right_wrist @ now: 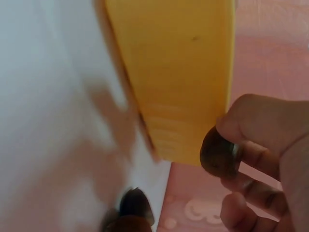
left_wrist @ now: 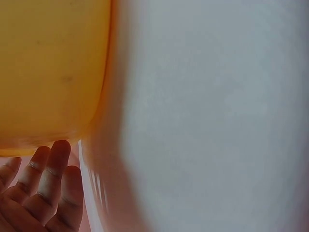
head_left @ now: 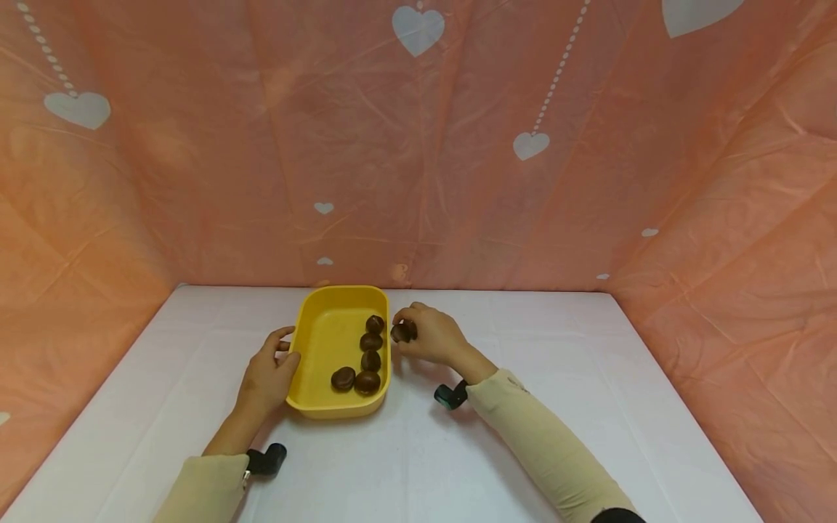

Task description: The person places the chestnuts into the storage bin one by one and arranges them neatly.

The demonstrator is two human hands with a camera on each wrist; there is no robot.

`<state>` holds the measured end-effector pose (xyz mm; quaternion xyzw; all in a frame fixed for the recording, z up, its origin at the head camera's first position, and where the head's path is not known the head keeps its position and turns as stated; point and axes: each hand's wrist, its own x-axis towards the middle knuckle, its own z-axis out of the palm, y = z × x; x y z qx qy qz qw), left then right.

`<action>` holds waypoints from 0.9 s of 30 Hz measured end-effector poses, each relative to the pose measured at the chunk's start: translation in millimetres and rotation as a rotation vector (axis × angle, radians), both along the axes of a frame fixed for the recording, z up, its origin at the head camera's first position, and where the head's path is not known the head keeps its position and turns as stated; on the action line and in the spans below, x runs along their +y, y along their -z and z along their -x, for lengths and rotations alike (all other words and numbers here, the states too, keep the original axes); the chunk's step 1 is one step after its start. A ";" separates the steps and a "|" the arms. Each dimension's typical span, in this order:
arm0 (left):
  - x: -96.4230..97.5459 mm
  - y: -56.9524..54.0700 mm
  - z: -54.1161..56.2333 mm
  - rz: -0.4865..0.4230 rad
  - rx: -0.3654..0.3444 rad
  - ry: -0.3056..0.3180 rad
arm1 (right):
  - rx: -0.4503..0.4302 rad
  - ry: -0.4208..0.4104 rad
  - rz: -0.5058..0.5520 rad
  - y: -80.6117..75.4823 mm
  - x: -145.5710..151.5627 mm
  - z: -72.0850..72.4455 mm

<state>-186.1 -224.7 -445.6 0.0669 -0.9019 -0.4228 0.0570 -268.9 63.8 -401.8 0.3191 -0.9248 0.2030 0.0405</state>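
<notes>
A yellow tray (head_left: 310,363) lies on the white table with several brown chestnuts (head_left: 370,360) in it, most in a line along its right side. My left hand (head_left: 268,374) is at the tray's left wall, its loosely bent fingertips (left_wrist: 60,147) right at the outside of the yellow side. Beyond the tray's right rim, my right hand (head_left: 431,335) pinches a dark chestnut (right_wrist: 219,153) between thumb and fingers. More chestnuts (right_wrist: 136,205) show low in the right wrist view, partly cut off by the frame edge.
The white tabletop (head_left: 556,378) reaches back to a pink-orange curtain (head_left: 418,174) with white hearts, which also encloses both sides. A black wrist camera (head_left: 267,460) is strapped on the left wrist, another black camera (head_left: 451,396) on the right.
</notes>
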 end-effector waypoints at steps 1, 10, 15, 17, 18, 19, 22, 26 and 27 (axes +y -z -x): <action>-0.1 0.0 0.1 0.002 -0.001 0.001 | -0.002 0.000 0.001 -1.0 -0.7 0.1; 0.2 -0.5 0.8 0.004 -0.003 0.001 | -0.006 0.006 -0.009 -7.8 -3.3 0.0; 0.6 -0.6 -0.4 0.009 -0.011 -0.001 | -0.004 0.008 0.001 -10.5 -3.8 -1.4; 0.6 -0.8 -0.8 0.010 -0.013 -0.002 | -0.002 0.003 0.005 -12.6 -4.6 -2.3; 0.6 -0.9 -1.1 0.011 -0.015 -0.002 | -0.001 0.000 0.007 -13.6 -5.2 -2.9; 0.6 -1.0 -1.1 0.010 -0.017 -0.002 | -0.001 -0.002 0.008 -14.6 -5.8 -3.5; 0.7 -1.3 -1.4 0.005 -0.023 -0.003 | -0.004 -0.005 0.016 -16.5 -8.3 -4.8; 1.3 -1.9 -1.7 0.004 -0.025 0.000 | -0.009 -0.009 0.032 -16.7 -12.6 -5.9; 1.4 -2.1 -1.8 0.005 -0.023 0.000 | -0.009 -0.012 0.035 -16.0 -14.0 -5.9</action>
